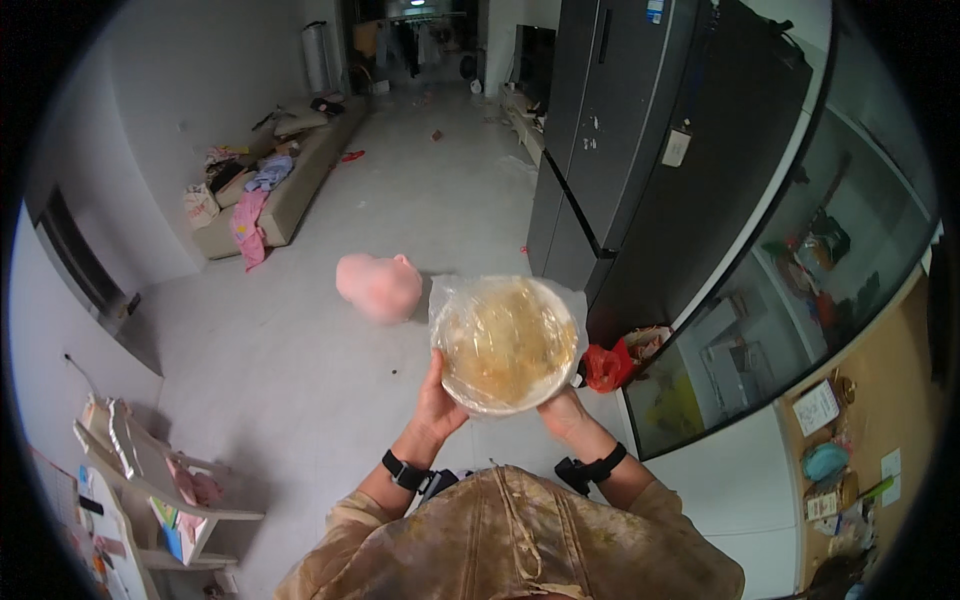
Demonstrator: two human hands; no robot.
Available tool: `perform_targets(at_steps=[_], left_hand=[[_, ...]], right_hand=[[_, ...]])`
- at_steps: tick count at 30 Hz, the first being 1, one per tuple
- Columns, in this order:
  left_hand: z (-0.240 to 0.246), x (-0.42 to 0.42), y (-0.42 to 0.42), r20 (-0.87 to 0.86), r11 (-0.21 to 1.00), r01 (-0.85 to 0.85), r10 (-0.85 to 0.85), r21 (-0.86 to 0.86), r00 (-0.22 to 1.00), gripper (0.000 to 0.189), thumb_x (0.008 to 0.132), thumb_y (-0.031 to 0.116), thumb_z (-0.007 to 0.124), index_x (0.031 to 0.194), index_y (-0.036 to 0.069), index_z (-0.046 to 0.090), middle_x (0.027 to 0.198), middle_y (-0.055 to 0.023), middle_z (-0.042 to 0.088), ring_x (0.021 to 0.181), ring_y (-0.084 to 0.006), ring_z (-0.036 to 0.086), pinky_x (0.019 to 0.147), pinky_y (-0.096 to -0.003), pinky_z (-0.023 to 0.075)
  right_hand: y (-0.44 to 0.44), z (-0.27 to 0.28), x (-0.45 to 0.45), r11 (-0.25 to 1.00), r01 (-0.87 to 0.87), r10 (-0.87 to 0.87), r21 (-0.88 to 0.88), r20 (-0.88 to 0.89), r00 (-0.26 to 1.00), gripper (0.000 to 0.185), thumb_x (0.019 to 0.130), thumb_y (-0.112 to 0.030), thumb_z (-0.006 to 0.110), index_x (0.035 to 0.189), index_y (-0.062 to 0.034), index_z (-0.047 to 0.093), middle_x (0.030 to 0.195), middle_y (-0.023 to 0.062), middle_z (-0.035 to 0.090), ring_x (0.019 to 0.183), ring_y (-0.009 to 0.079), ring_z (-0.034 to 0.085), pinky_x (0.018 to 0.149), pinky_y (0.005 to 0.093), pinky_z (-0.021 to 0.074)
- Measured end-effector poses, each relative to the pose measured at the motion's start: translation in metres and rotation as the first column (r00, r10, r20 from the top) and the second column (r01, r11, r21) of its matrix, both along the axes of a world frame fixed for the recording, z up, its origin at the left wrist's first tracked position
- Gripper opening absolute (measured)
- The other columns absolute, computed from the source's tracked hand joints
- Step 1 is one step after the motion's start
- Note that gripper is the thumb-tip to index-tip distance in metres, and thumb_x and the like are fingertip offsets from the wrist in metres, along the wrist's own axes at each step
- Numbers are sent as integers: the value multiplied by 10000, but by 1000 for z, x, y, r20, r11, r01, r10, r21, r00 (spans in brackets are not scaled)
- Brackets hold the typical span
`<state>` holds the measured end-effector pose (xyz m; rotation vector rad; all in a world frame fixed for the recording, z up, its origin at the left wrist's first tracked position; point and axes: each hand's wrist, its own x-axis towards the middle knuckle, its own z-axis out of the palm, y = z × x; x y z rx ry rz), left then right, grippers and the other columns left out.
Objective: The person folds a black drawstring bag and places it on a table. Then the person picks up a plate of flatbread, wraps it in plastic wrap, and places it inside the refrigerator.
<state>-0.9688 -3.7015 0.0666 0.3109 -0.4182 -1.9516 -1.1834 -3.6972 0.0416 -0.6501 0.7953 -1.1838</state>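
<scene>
Both my hands hold a round white dish in front of my body, above the grey floor. Clear plastic film covers it, and yellowish-brown food shows through the film. At the lower left of the rim is my left hand, its thumb up along the side. My right hand grips the lower right edge, with most of its fingers hidden beneath the dish. A black strap is around each wrist.
A grey refrigerator stands to the right, with a red plastic bag by its base. Ahead on the floor is a pink rounded object. A sofa with clothes lines the left wall. A white chair is at the lower left.
</scene>
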Motion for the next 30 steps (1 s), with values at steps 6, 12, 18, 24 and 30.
perform_targets(at_steps=[6, 12, 18, 24, 30], left_hand=[[39, 15, -177, -60, 997, 68, -69, -20, 996, 758, 943, 608, 497, 1488, 106, 335, 1499, -140, 412, 1346, -335, 438, 1106, -538, 378], [63, 6, -357, -66, 993, 79, -85, -87, 994, 758, 944, 596, 507, 1500, 116, 319, 1521, -137, 381, 1373, -344, 401, 1131, -547, 343], [100, -20, -515, -9, 989, 53, -54, -138, 998, 740, 959, 598, 471, 1499, 116, 318, 1516, -131, 386, 1366, -330, 417, 1118, -536, 370], [124, -57, -654, -90, 964, 163, -185, -209, 979, 750, 973, 607, 426, 1510, 101, 291, 1524, -145, 371, 1374, -335, 407, 1121, -524, 370], [152, -101, -792, -52, 894, 350, -378, -281, 924, 762, 981, 621, 381, 1517, 90, 275, 1534, -152, 357, 1382, -330, 396, 1123, -525, 364]], right_hand=[[-152, 66, -44, 980, -131, 25, -149, -563, 826, 302, 934, -116, 532, 1226, -54, 581, 1106, 18, 637, 1018, 134, 613, 815, 304, 503], [-313, 168, -104, 839, -192, -337, -508, -764, 549, 237, 969, -178, 586, 1152, -35, 631, 1039, 36, 677, 968, 115, 621, 845, 281, 497], [-464, 278, -138, 681, -160, -667, -715, -695, 268, 231, 975, -168, 572, 1148, -29, 637, 1034, 45, 688, 935, 104, 627, 828, 264, 488], [-611, 356, -143, 557, -275, -821, -784, -571, -35, 301, 961, -248, 594, 1157, -23, 630, 1032, 81, 685, 963, 163, 638, 849, 303, 492], [-727, 438, -153, 576, -362, -676, -733, -178, -715, 423, 930, -409, 589, 1143, -48, 647, 1069, 158, 690, 1013, 327, 663, 850, 419, 533]])
